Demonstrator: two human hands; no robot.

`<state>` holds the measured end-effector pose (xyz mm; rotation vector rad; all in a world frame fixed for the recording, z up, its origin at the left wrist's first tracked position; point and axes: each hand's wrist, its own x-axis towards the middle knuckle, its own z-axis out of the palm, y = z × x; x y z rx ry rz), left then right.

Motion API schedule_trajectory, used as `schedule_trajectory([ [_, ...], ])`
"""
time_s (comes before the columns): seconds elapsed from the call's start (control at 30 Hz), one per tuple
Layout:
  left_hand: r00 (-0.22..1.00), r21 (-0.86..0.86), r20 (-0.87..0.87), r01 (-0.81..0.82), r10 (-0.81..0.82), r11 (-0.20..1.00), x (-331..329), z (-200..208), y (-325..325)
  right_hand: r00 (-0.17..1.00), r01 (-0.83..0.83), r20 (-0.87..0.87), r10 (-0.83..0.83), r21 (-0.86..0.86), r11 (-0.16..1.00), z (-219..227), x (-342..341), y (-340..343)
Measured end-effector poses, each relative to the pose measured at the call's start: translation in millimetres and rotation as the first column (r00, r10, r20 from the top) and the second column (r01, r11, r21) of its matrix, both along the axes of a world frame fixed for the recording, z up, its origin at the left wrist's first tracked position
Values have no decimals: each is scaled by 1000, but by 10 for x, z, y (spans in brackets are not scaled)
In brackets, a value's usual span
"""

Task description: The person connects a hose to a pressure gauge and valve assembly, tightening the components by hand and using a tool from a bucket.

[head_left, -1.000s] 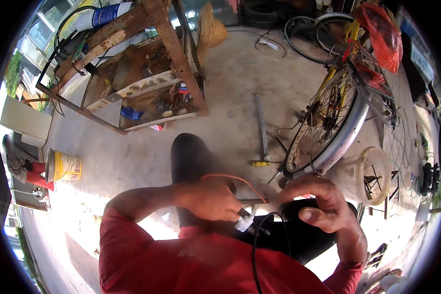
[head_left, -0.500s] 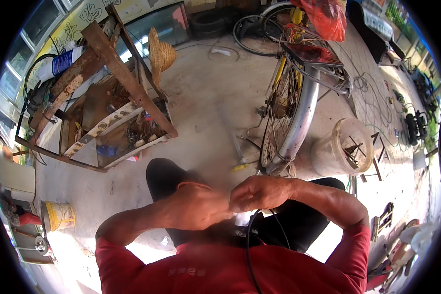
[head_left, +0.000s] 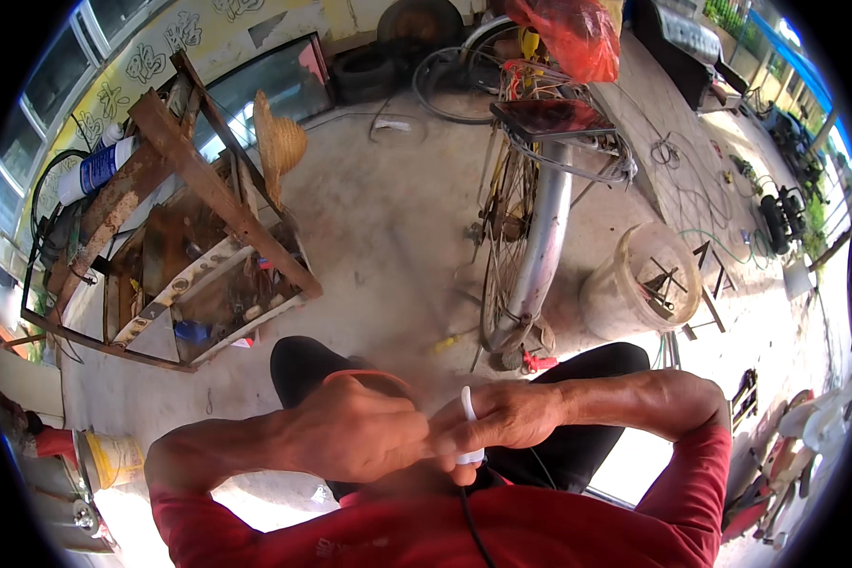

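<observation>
My left hand (head_left: 360, 431) is closed in front of my chest. A curved orange strip (head_left: 374, 381), perhaps a tool handle, shows over its knuckles; the rest is hidden in the fist. Right up against it is my right hand (head_left: 506, 414), its fingers bent around a white curved piece (head_left: 468, 405) that sticks up between the fingers and shows again below them. What kind of thing this is, I cannot make out. A black cable (head_left: 473, 530) hangs from beneath the right hand down over my red shirt. Blur hides where the fingertips meet.
A rusty metal frame (head_left: 227, 204) with a straw hat (head_left: 279, 142) stands at left. A bicycle's rear mudguard (head_left: 544, 237) rises ahead, beside a bucket of metal scraps (head_left: 630, 284). Red-handled tool (head_left: 540, 363) and yellow-handled tool (head_left: 445, 345) lie near my knees.
Both hands have come lower and nearer my body. The white piece now shows upright at my right hand. The view has shifted, and the cable loop no longer stands out beside the hands.
</observation>
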<state>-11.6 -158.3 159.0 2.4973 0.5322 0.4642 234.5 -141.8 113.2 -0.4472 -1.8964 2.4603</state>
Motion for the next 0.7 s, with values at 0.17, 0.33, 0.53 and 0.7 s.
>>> schedule_trajectory([
  [0.17, 993, -466, 114, 92, -43, 880, -19, -57, -176, 998, -5, -40, 39, 637, 771, 154, 51, -121],
  [0.33, 978, -802, 187, 100, 89, 589, -79, -489, -467, 972, 187, -178, 153, 981, -47, 225, -45, -173],
  [0.53, 792, -798, 538, 589, 289, -128, 228, -1194, -867, 978, 106, -19, 209, 906, -410, 169, 62, -281],
  [0.7, 907, -971, 239, 228, 346, 71, 46, -884, -472, 948, 319, -316, 47, 932, -174, -117, 18, 66],
])
